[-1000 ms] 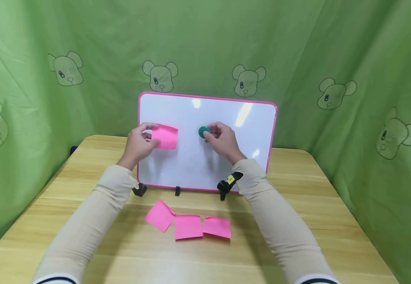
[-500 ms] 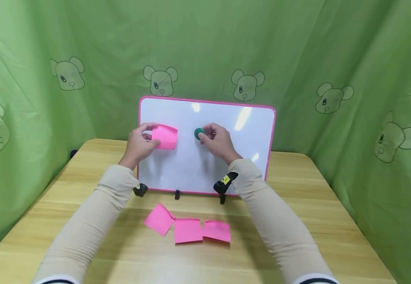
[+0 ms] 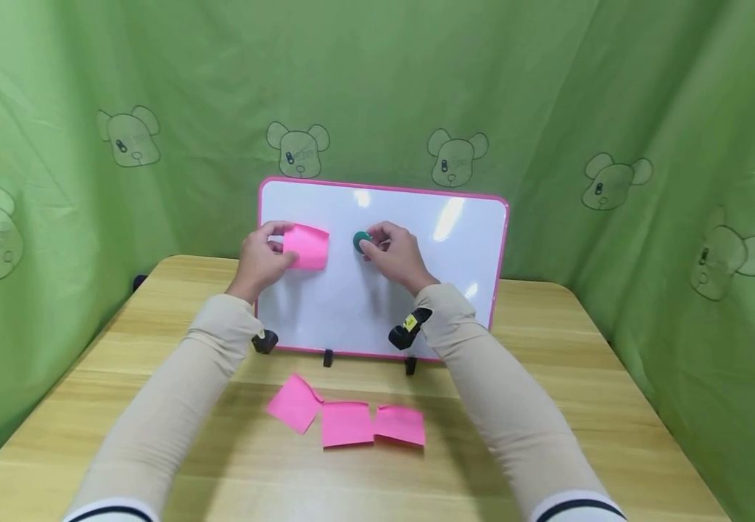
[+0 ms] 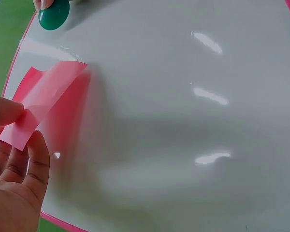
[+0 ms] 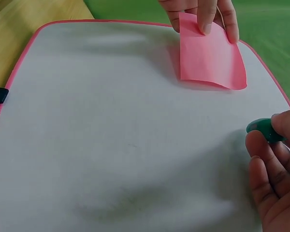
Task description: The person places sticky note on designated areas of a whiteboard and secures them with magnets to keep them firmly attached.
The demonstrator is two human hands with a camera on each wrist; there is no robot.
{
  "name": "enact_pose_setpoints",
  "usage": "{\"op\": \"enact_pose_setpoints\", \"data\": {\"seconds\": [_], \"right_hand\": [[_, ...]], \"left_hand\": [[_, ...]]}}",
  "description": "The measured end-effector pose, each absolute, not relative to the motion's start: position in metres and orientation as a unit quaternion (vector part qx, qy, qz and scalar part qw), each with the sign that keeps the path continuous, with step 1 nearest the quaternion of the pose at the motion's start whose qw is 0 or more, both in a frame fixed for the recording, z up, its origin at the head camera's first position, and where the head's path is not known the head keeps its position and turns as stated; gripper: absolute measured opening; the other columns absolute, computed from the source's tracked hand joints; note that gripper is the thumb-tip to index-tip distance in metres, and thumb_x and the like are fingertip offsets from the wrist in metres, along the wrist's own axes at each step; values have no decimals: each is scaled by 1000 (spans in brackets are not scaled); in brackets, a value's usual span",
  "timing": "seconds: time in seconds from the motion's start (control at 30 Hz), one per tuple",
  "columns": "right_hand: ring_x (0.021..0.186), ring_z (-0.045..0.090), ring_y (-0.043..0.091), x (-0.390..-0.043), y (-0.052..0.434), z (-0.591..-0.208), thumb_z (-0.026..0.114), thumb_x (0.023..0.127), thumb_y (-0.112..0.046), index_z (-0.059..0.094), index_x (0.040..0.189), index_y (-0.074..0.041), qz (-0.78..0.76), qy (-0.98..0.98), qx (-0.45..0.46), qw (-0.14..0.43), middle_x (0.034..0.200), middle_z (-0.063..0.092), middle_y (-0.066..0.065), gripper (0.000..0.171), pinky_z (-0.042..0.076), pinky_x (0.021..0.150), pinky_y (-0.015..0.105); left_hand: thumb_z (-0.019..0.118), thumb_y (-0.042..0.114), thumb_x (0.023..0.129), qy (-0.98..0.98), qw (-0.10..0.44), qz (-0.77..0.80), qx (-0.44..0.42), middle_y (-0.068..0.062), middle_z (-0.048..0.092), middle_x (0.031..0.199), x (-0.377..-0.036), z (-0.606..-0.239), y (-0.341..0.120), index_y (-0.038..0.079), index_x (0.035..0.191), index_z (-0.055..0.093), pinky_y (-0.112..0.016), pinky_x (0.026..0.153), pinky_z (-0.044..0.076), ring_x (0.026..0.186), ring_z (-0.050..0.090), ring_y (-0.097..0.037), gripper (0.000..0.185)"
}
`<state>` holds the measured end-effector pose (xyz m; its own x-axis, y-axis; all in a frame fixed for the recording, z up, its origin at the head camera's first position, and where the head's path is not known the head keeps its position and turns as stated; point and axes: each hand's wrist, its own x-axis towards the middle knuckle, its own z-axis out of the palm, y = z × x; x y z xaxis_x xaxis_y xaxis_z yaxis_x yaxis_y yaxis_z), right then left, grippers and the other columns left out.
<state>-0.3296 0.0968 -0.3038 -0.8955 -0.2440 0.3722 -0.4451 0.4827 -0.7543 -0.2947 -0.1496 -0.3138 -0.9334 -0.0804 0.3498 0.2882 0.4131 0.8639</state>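
A pink sticky note is pinched by its left edge in my left hand, held in front of the left part of a pink-framed whiteboard. In the left wrist view the note is bent, and its pink reflection shows in the glossy board. My right hand pinches a round green magnet between thumb and fingers, to the right of the note and close before the board. From the right wrist, the magnet is seen edge-on in the fingertips.
Three more pink sticky notes lie in a row on the wooden table before the board. Small black feet support the board's lower edge. A green curtain with bear-head drawings surrounds the table.
My right hand has brought the magnet left, nearer to the sticky note. My left hand keeps its pinch on the note and has barely moved. The head view has tilted slightly.
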Motion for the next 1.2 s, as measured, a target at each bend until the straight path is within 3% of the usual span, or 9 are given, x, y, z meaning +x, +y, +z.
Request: {"op": "enact_pose_setpoints", "data": {"seconds": [0.5, 0.9, 1.2], "right_hand": [[79, 61, 20, -336, 79, -301, 67, 91, -15, 65, 107, -1, 472, -849, 210, 114, 88, 63, 9, 21, 50, 70, 28], [80, 63, 19, -342, 75, -298, 68, 91, -17, 66, 106, -3, 470, -849, 216, 105, 89, 65, 8, 21, 51, 71, 29], [75, 65, 17, -345, 69, -293, 68, 91, -14, 67, 103, -1, 468, -845, 233, 112, 86, 68, 8, 18, 50, 66, 26]], "left_hand": [[66, -3, 76, -825, 168, -538, -48, -14, 59, 120, -305, -308, -151, 6, 129, 58, -30, 68, 53, 91, 58, -25, 55], [66, -2, 78, -836, 166, -520, -51, -16, 59, 117, -310, -301, -152, 2, 124, 58, -33, 70, 54, 93, 58, -26, 47], [67, -3, 78, -837, 164, -519, -48, -15, 58, 118, -313, -297, -151, 1, 126, 58, -34, 77, 53, 98, 56, -26, 49]]}}
